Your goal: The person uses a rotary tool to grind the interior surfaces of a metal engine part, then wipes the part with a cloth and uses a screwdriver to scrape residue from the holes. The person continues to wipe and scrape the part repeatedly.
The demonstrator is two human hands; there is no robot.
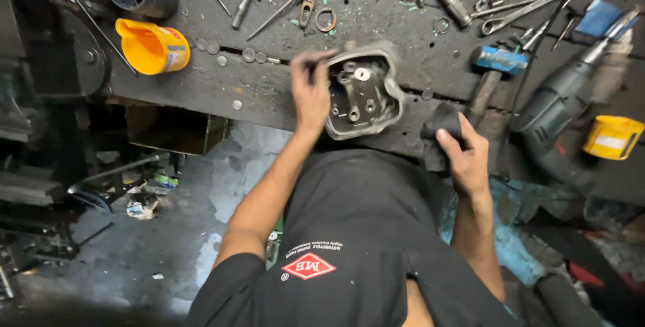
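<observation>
Left hand (pixel 310 92) grips the left rim of the grey engine cover (pixel 365 90), which sits at the near edge of the bench (pixel 201 85). Right hand (pixel 463 152) is closed on a dark rag (pixel 440 122) just right of it. Looks like cleaning; wiping inside would come next.

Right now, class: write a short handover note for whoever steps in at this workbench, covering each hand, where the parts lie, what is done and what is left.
Left hand: fingers pinched on the upper left rim of the grey cast-metal engine cover, which lies hollow side up on the dark wooden workbench.
Right hand: gripping a dark crumpled rag beside the cover, not touching it.
Done: cover is off and opened upward.
Left: its inside looks dirty, apparently not yet wiped.
Blue-headed hammer lies to the right.
</observation>
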